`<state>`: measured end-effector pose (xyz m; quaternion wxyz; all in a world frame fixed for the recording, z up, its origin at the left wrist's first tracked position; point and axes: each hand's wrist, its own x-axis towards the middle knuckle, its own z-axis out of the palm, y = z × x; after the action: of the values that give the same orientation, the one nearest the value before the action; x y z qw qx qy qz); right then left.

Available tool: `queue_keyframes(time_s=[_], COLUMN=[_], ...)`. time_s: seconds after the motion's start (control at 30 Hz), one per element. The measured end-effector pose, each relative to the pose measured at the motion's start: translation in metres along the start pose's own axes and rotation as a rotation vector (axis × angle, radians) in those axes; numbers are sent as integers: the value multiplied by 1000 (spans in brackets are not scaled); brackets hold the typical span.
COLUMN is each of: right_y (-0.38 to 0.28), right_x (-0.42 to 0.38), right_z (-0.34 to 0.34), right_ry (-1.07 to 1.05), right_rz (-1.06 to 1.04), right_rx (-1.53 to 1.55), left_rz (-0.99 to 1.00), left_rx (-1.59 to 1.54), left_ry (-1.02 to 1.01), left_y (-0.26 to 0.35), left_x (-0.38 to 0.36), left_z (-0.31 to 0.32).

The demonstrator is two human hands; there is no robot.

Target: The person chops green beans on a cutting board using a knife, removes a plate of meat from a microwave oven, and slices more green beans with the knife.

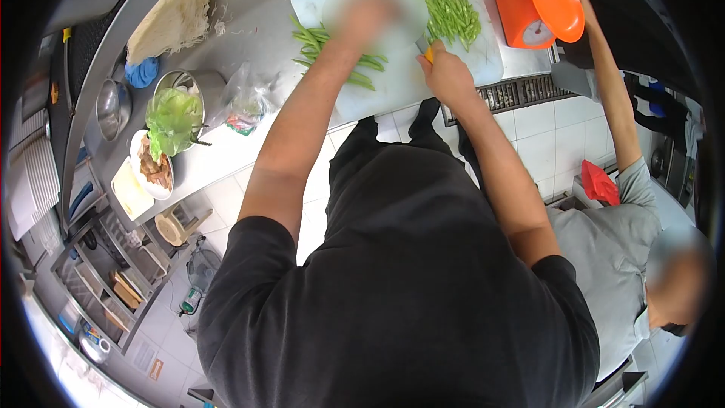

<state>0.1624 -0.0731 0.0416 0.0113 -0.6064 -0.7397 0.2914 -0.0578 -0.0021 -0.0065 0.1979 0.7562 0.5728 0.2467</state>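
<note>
My right hand (451, 75) is closed around the yellow handle of a knife (429, 54), low on a white cutting board (483, 64). Only a short piece of its blade shows. Beyond the knife lies a pile of cut green beans (453, 19). My left hand (370, 15) is over the board's upper middle, blurred so that its fingers cannot be made out. Longer, uncut green beans (313, 41) lie beneath and beside my left forearm, some hanging past the board's left edge.
An orange kitchen scale (517, 15) stands right of the board, near a co-worker's raised arm (612, 91). On the steel counter at left are dry noodles (174, 19), a metal bowl (113, 109), a pot with a green plastic bag (174, 121), and a bowl of brown food (155, 170).
</note>
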Motion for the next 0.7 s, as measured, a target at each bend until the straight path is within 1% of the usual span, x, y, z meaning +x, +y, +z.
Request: queue_keyframes(time_s=[0.07,0.13,0.23,0.43,0.57,0.63,0.7], right_y=[-2,-11,-16,-11,-9,-11,-13], right_x=[9,11,-2,11,20,17,17], right_z=[0,-17,-33,-1,-12,-20,-13], right_ry=[-1,-41,-60,-15,-26,-26,-12], right_rz=[-15,2,-7,25,-44,-62,-37], right_rx=[-4,-45,-54,-21,-50,-49,-37], left_rz=[-35,-43,-46,-20,-6,-34,-60], left_rx=[7,5,-6,-48,-72,-77,-82], left_ry=[-16,-46,-46,-12,10,-5,-24], left_y=[0,-2,-4,-9,-8,-6,-5], left_x=[2,1,6,2,-1,0,0], left_z=[-3,-3,-3,2,3,2,0])
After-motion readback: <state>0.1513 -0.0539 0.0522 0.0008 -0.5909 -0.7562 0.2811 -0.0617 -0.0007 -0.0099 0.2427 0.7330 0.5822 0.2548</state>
